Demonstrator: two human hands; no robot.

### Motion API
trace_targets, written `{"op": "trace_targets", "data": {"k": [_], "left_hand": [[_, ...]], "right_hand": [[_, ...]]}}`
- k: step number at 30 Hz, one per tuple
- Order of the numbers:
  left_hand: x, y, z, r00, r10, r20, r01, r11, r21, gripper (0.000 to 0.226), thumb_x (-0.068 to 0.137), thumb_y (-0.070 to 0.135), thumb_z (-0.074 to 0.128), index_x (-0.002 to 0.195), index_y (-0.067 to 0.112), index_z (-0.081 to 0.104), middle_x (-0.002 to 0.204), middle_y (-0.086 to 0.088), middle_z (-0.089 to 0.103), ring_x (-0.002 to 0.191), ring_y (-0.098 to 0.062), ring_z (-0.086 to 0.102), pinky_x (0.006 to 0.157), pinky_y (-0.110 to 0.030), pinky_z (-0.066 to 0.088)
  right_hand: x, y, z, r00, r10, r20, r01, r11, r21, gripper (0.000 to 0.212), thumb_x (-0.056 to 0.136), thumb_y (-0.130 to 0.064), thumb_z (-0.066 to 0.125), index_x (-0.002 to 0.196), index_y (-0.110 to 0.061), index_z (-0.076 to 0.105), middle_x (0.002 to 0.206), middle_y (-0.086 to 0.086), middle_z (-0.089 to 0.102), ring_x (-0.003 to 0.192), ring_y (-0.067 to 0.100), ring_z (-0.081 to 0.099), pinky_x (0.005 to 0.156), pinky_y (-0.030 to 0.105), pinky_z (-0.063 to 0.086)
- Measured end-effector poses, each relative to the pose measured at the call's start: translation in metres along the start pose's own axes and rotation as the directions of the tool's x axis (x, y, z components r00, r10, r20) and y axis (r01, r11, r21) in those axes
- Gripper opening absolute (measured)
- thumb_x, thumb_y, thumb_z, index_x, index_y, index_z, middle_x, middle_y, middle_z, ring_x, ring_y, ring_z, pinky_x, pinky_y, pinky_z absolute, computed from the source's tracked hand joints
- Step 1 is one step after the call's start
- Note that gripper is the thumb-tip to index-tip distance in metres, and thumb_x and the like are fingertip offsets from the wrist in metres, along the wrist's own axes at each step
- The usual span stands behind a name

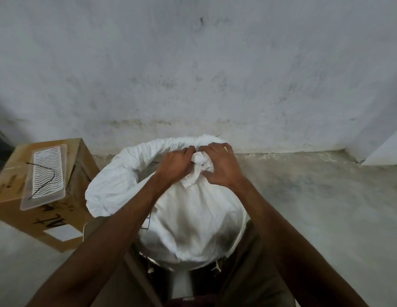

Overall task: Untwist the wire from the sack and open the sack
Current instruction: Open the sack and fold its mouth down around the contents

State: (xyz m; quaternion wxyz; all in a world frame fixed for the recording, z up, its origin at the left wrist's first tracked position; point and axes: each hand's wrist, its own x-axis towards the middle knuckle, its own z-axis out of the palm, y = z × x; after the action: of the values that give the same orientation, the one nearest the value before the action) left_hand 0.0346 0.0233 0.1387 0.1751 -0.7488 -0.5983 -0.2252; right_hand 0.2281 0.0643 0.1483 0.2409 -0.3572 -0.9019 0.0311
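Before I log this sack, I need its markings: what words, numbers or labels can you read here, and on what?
"AL": black hand-drawn letters, seen upside down, on the cardboard box; the reading is uncertain.
More black marks along the box: too blurred to read.
White label on the box: no text visible.
Sack: a thin dark outline at its left side, no legible text.
Both hands cover the tied neck.

A bare storage or utility corner is suggested, perhaps in a storeroom or workshop; which one cannot be told. A stained, unpainted plaster wall (pixel 193 63) is met by a rough concrete floor (pixel 326 196) dusted with pale powder. A marked cardboard box (pixel 82 156) is set on the floor at the left, and a full white sack (pixel 193 218) is stood beside it.
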Motion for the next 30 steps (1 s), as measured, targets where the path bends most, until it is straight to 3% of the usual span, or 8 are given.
{"op": "trace_targets", "data": {"k": [3,7,10,16,19,23,27,30], "left_hand": [[-0.004,0.007,-0.010,0.999,-0.035,-0.040,0.026,0.976,-0.214,0.025,0.082,0.022,0.056,0.102,0.007,0.061,0.083,-0.009,0.073,0.064,-0.032,0.069,0.050,-0.033,0.048],[-0.031,0.015,-0.013,1.000,-0.004,-0.011,0.003,0.986,-0.169,0.058,0.068,0.038,0.080,0.116,0.015,0.058,0.103,-0.004,0.065,0.079,-0.019,0.064,0.056,-0.026,0.044],[-0.040,0.012,-0.003,0.986,0.162,-0.037,-0.160,0.985,0.061,0.045,0.063,0.005,0.082,0.099,0.011,0.057,0.087,-0.009,0.060,0.058,-0.021,0.056,0.046,-0.025,0.027],[-0.020,-0.007,-0.001,0.752,0.619,-0.228,-0.566,0.783,0.258,0.021,0.090,-0.007,0.058,0.080,0.011,0.060,0.086,-0.009,0.062,0.082,-0.025,0.056,0.054,-0.033,0.046],[-0.012,0.009,-0.006,0.705,0.669,-0.236,-0.648,0.743,0.169,0.020,0.088,-0.008,0.060,0.080,0.011,0.060,0.085,-0.009,0.058,0.082,-0.025,0.050,0.056,-0.036,0.048],[-0.027,0.006,-0.013,0.950,0.284,0.127,-0.225,0.909,-0.351,0.057,0.060,0.020,0.075,0.114,0.017,0.057,0.109,-0.001,0.051,0.093,-0.016,0.051,0.072,-0.029,0.048],[-0.039,-0.007,-0.013,0.904,-0.132,0.406,0.295,0.881,-0.370,0.085,0.061,0.051,0.086,0.134,0.024,0.052,0.124,0.003,0.064,0.115,-0.019,0.059,0.096,-0.035,0.046],[-0.037,-0.013,-0.015,0.913,-0.104,0.394,0.229,0.931,-0.285,0.054,0.068,0.043,0.083,0.112,0.016,0.069,0.108,-0.003,0.074,0.099,-0.025,0.069,0.080,-0.030,0.049]], "right_hand": [[0.009,-0.004,0.000,0.985,-0.012,-0.170,-0.004,0.995,-0.096,0.044,0.051,-0.016,0.084,0.090,-0.011,0.064,0.076,0.001,0.064,0.068,0.029,0.064,0.058,0.032,0.050],[-0.005,0.002,0.021,0.970,-0.017,-0.244,-0.045,0.968,-0.248,0.052,0.045,-0.022,0.089,0.092,-0.014,0.070,0.076,-0.001,0.068,0.062,0.023,0.066,0.053,0.027,0.044],[-0.019,0.001,0.039,0.966,-0.135,-0.220,0.097,0.979,-0.179,0.049,0.051,-0.022,0.088,0.096,-0.015,0.069,0.085,-0.002,0.069,0.066,0.022,0.065,0.057,0.030,0.045],[0.002,0.000,0.008,0.884,0.117,0.453,-0.207,0.966,0.154,0.114,0.041,-0.059,0.088,0.140,-0.035,0.035,0.126,-0.006,0.054,0.103,0.017,0.057,0.090,0.037,0.049],[0.008,-0.006,0.003,0.884,0.185,0.430,-0.221,0.975,0.034,0.099,0.040,-0.062,0.088,0.129,-0.030,0.057,0.111,-0.008,0.069,0.099,0.015,0.065,0.082,0.031,0.054],[-0.012,-0.005,0.021,0.944,0.271,0.186,-0.274,0.962,-0.011,0.040,0.062,-0.033,0.077,0.099,-0.026,0.065,0.084,-0.009,0.068,0.085,0.022,0.071,0.065,0.029,0.049],[-0.034,-0.008,0.043,0.974,0.217,-0.072,-0.228,0.951,-0.208,0.053,0.046,-0.013,0.081,0.097,-0.018,0.067,0.078,0.001,0.071,0.073,0.029,0.067,0.054,0.028,0.041],[-0.033,-0.011,0.049,0.996,0.066,-0.059,-0.079,0.965,-0.249,0.051,0.047,-0.035,0.083,0.092,-0.018,0.065,0.078,-0.001,0.070,0.077,0.028,0.065,0.064,0.032,0.036]]}}
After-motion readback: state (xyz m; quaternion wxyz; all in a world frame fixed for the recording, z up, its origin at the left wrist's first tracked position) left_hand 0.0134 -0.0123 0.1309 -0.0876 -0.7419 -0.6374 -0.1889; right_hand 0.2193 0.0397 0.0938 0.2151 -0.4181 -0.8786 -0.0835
